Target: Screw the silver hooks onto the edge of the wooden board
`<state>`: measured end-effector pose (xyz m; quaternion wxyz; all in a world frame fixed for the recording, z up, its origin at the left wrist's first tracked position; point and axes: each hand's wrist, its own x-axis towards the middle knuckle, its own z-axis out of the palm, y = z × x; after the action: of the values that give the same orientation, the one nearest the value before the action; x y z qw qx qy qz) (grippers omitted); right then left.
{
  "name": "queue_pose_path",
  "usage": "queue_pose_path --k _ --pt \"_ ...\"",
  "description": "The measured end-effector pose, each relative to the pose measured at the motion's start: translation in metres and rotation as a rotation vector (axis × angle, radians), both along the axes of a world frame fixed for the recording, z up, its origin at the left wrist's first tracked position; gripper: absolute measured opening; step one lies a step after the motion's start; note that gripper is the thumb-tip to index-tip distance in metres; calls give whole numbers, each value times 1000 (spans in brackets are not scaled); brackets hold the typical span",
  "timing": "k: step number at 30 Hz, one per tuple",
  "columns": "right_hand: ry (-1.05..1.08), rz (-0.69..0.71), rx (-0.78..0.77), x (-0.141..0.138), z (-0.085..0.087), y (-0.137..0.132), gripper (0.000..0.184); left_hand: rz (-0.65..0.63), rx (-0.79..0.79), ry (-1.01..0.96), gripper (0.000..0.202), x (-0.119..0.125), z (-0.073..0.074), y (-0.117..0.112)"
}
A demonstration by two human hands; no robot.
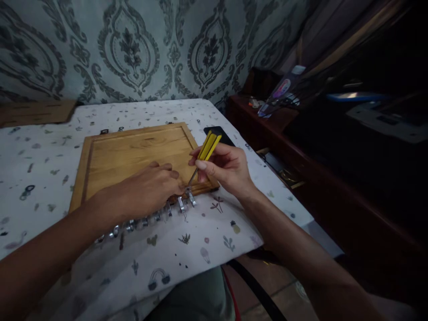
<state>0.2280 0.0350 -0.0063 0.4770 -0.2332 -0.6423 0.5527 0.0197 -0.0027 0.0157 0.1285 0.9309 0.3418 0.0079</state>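
Note:
A wooden board (140,156) with a raised frame lies flat on the table. Several shiny metal hooks (181,204) line its near edge. My right hand (230,167) grips a screwdriver (209,146) by its yellow and black handle, tilted with the shaft pointing down to the left. The shaft's tip meets the hook nearest the board's right corner. Beside that tip, my left hand (152,187) is over the board's near edge with its fingers bent and drawn together. Its fingertips are partly hidden, so whatever they pinch cannot be made out.
A patterned white cloth covers the table (203,254). A dark phone-like slab (219,135) lies past my right hand, and cardboard (36,111) at the back left. On the right stand a dark red cabinet (277,138) with a drawer ajar and a clear bottle (281,91).

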Motion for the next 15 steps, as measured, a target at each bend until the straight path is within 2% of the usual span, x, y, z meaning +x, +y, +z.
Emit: queue_pose_path --k 3,9,15 --pt "0 -60 24 3 0 3 39 35 -51 38 28 0 0 0" --pt "-18 23 -25 6 -5 3 35 40 -72 55 25 2 2 1" --pt "8 37 -37 3 -5 0 35 37 -59 56 28 2 3 -1"
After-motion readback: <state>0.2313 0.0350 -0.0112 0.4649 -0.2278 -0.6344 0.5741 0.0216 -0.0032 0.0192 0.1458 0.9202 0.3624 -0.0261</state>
